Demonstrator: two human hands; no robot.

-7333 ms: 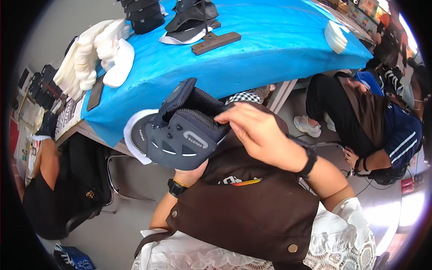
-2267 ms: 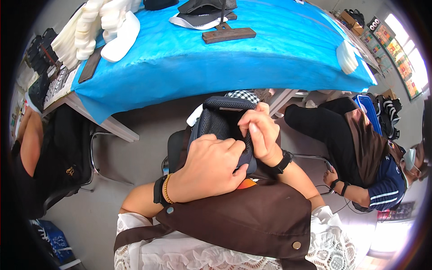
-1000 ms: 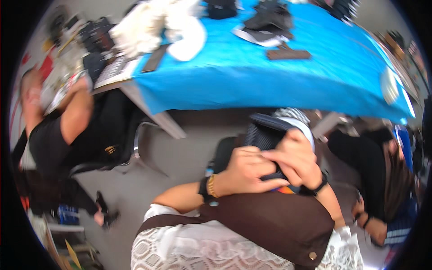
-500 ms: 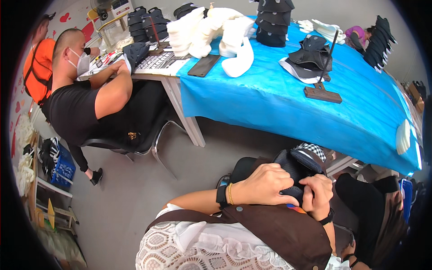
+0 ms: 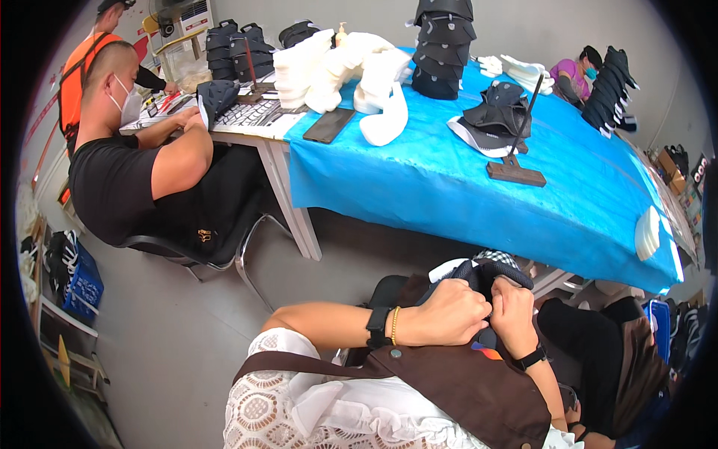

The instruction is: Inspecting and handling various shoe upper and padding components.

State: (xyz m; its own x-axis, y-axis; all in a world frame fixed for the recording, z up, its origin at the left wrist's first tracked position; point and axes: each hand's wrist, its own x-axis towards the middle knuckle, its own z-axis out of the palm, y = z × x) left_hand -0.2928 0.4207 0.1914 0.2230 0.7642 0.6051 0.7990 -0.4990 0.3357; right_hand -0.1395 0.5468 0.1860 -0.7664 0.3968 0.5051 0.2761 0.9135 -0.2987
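Low in front of me, over my lap, a dark cap point(image 5: 516, 277) sits between both hands, with its padded black edge and a bit of white showing. My left hand point(image 5: 452, 310) is closed on the cap's near side, knuckles up. Beside it, my right hand point(image 5: 512, 314) grips the same cap, its fingers curled inward and nearly touching the left. Most of the cap's near part is hidden behind my fingers. Below the hands lies my brown apron point(image 5: 456, 382).
Ahead stands a table with a blue cover point(image 5: 366, 179). On it are white foam pads point(image 5: 366, 67), a black phone point(image 5: 329, 126), a tall cap stack point(image 5: 443, 52), and a wooden stand point(image 5: 516, 172) beside caps. A co-worker in black point(image 5: 120, 179) sits left; another person point(image 5: 572, 75) is far right.
My view has shifted a little. My hands have drawn closer together on the cap, the right fist turning upward, and a white part of the cap now shows. The person in orange has leaned.
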